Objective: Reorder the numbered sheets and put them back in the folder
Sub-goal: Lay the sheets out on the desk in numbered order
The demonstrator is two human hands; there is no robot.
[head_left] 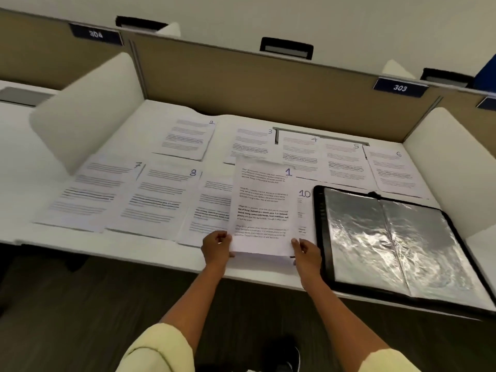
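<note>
Head camera looks down on my two hands holding sheet 1 [261,205] by its near corners above the white table [134,253]. My left hand [217,249] pinches the lower left corner with the thumb on top and the fingers curled under the paper; my right hand [306,251] pinches the lower right corner the same way. I see the sheet tilted up toward me, its far edge raised over the papers behind it.

Spread on the table are the other numbered sheets. In the far row, from left to right, lie sheet 2 [186,139], sheet 3 [252,143], sheet 4 [300,150], sheet 5 [345,162] and sheet 6 [394,170], the last ones overlapping at their edges. In the near row lie sheet 7 [88,191] and sheet 8 [158,200], then a sheet [212,208] whose number I cannot read because sheet 1 covers part of it, and sheet 10 [304,208], also partly hidden.

Just right of sheet 10 the black folder [320,226] lies open flat on the table, showing shiny clear sleeves, with its near corner at the table's front edge. Beige partitions [268,84] stand behind the table, with plates reading 304 and 303.
</note>
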